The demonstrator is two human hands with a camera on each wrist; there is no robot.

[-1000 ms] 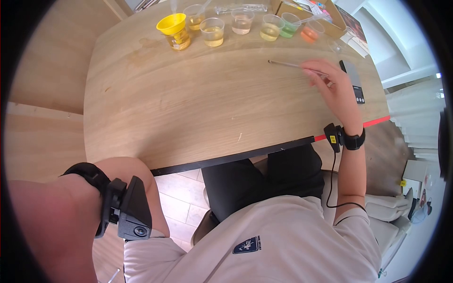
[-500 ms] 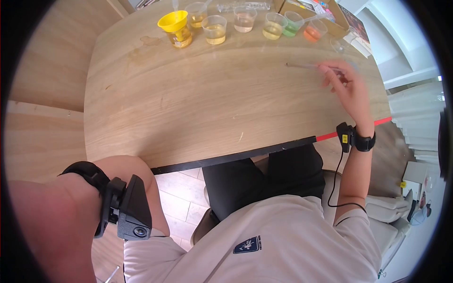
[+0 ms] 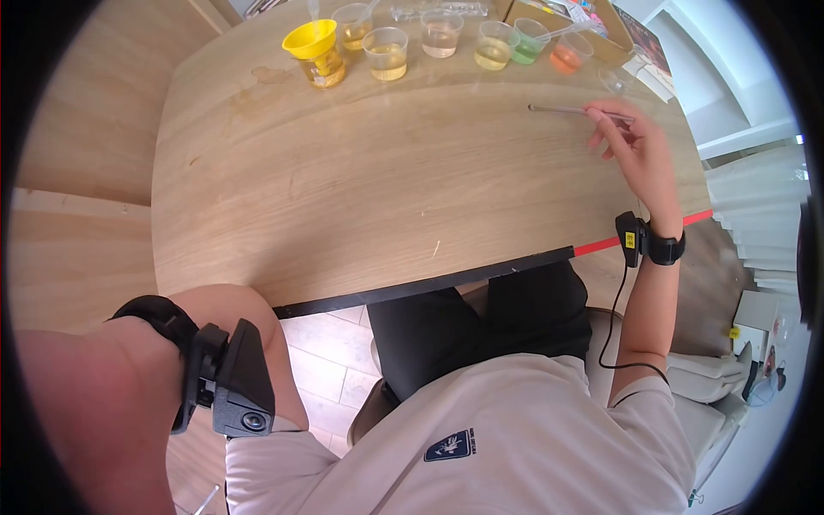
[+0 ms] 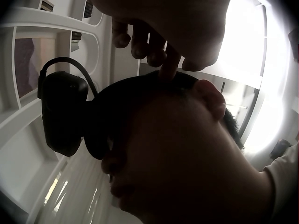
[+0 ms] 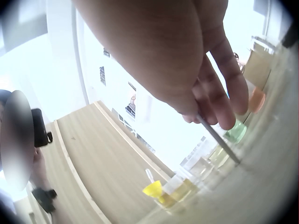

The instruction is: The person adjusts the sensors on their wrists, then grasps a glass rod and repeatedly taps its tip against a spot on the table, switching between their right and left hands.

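Observation:
In the head view my right hand (image 3: 639, 159) is over the right side of the table, pinching a thin grey rod (image 3: 566, 109) between thumb and fingers. The rod points left, its tip darker and slightly thicker. In the right wrist view the rod (image 5: 219, 141) slants down from the fingertips, its lower end close over the tabletop. My left hand (image 4: 173, 32) is raised beside the head in the left wrist view, fingers loosely extended. One finger touches the black headband (image 4: 140, 86) above the ear. The head view shows only the left arm, with its wrist camera.
Along the table's far edge stand a yellow funnel (image 3: 311, 39) on a jar of amber liquid and several clear cups, including pale yellow (image 3: 385, 62), green (image 3: 526, 53) and orange (image 3: 566, 59) ones. A cardboard box (image 3: 614, 39) sits behind. Black and red tape (image 3: 429, 281) lines the near edge.
My right hand has shifted right with the rod and now covers where a flat grey scale showed a second ago. The left arm and the cups have stayed put.

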